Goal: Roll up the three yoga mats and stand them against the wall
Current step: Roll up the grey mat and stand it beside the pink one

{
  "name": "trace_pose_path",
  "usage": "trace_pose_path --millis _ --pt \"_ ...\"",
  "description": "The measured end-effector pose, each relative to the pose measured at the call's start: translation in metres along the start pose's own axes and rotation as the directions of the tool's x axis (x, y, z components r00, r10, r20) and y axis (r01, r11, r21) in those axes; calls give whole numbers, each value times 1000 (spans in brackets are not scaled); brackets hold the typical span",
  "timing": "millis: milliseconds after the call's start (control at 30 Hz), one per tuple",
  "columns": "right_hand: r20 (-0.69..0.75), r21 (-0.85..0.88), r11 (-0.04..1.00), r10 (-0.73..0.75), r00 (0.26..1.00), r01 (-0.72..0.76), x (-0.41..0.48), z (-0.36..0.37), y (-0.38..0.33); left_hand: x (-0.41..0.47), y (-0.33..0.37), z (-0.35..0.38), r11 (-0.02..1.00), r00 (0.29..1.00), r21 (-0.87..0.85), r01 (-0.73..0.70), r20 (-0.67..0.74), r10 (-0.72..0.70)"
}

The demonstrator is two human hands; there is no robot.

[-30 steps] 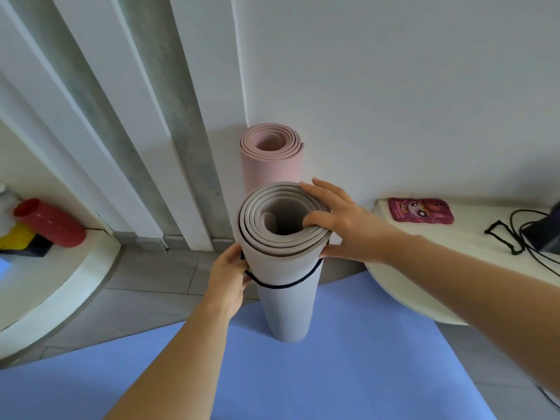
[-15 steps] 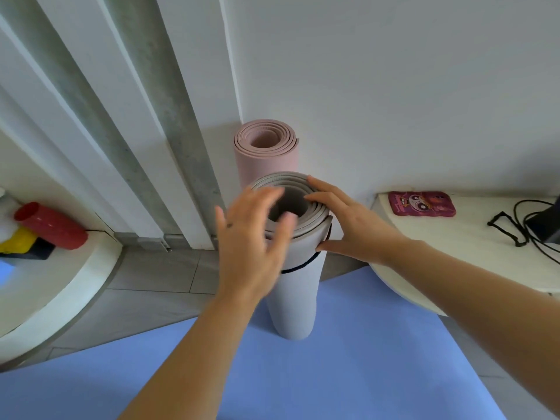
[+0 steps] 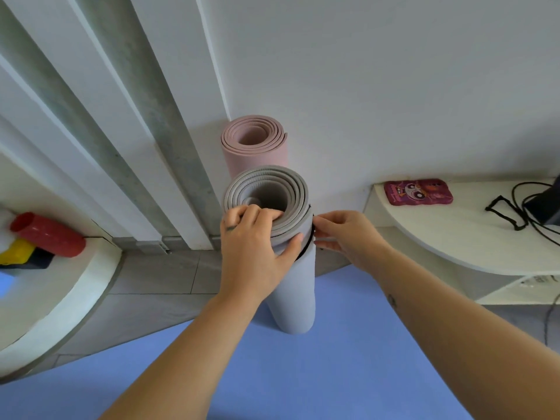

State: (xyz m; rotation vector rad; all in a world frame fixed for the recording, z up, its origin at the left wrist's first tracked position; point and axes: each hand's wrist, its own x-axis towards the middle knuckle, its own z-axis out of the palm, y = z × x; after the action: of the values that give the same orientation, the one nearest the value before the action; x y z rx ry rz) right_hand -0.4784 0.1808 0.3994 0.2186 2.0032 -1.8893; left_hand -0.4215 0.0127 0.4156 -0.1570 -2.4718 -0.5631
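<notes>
Left grip [image 3: 254,241], open before, now clasps the grey mat [image 3: 292,298]; right grip [image 3: 345,234] pinches its strap [image 3: 308,245].

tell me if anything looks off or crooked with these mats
The black strap sits slanted near the top of the grey mat, pinched by the right hand while the left hand grips the rim. The grey mat stands on the unrolled blue mat.

Floor [image 3: 157,277] bears blue mat [image 3: 333,374], seemingly flat.
</notes>
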Motion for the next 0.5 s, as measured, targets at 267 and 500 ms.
trace_pose_path --millis 267,500 --pt "33 -506 861 -47 998 57 -1 2 -19 -5 -3 -3 999 999 -37 -25 -38 24" --pt "-47 -592 800 81 996 -93 19 7 41 -6 -9 -11 996 999 -89 -17 -33 14"
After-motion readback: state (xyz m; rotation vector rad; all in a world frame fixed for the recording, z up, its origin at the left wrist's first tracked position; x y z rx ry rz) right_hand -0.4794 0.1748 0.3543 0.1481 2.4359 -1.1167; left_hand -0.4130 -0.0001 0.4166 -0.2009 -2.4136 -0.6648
